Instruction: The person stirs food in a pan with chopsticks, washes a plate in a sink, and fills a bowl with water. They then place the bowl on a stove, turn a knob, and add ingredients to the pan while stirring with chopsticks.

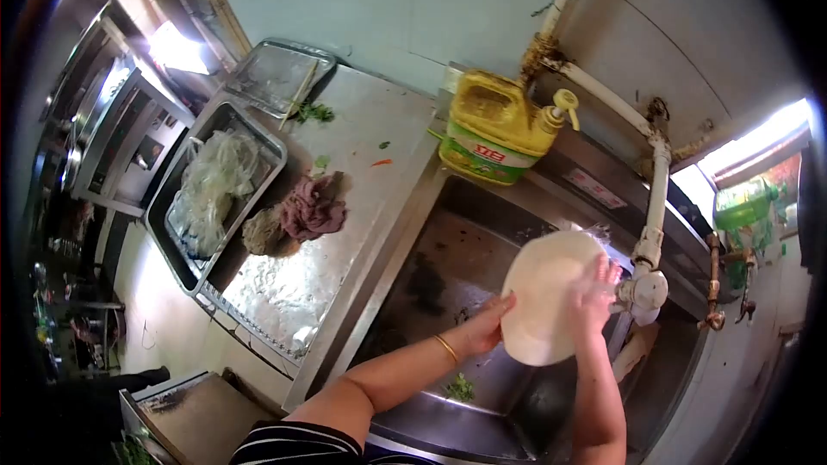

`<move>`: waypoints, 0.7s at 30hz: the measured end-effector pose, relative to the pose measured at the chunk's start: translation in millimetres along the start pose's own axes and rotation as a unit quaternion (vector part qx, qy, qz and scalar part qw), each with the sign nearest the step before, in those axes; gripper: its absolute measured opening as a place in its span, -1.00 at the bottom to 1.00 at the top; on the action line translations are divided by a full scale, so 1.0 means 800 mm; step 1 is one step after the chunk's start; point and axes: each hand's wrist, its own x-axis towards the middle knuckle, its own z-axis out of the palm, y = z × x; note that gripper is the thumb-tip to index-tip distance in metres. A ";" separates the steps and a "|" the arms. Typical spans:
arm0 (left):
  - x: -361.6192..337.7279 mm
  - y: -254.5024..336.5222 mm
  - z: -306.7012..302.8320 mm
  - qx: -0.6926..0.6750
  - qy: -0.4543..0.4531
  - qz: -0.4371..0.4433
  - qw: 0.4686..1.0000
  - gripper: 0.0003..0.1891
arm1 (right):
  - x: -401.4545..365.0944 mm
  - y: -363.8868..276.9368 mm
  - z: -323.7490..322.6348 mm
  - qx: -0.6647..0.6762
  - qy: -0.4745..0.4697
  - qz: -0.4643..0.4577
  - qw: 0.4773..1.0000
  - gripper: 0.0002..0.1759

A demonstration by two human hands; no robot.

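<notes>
The left hand (484, 330) grips the edge of a white plate (544, 314) over the sink (461, 250), fingers hidden behind it; the blurred right hand (594, 297) lies spread on its face. The jug (493, 108)'s red-lettered label (487, 158) and a pink sign (594, 188) are too small to read.

Smooth plate (544, 310), shiny metal sink (461, 250), rough cloth (314, 207)

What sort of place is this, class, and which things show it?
Probably a kitchen's washing-up area, perhaps a commercial one: note the metal sink, the yellow pump-top jug at its far edge, and the greens on the metal counter.
</notes>
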 end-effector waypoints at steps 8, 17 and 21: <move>0.010 0.014 0.018 0.008 -0.025 0.068 0.997 -0.41 | -0.025 -0.098 -0.006 0.062 -0.134 -0.192 0.970 -0.24; 0.001 -0.008 0.008 -0.079 -0.100 0.020 0.992 -0.43 | 0.012 -0.096 -0.018 -0.015 -0.040 -0.108 0.993 -0.24; -0.001 0.015 0.013 -0.136 -0.064 0.040 0.988 -0.39 | -0.022 -0.111 -0.013 -0.013 -0.151 -0.269 0.951 -0.29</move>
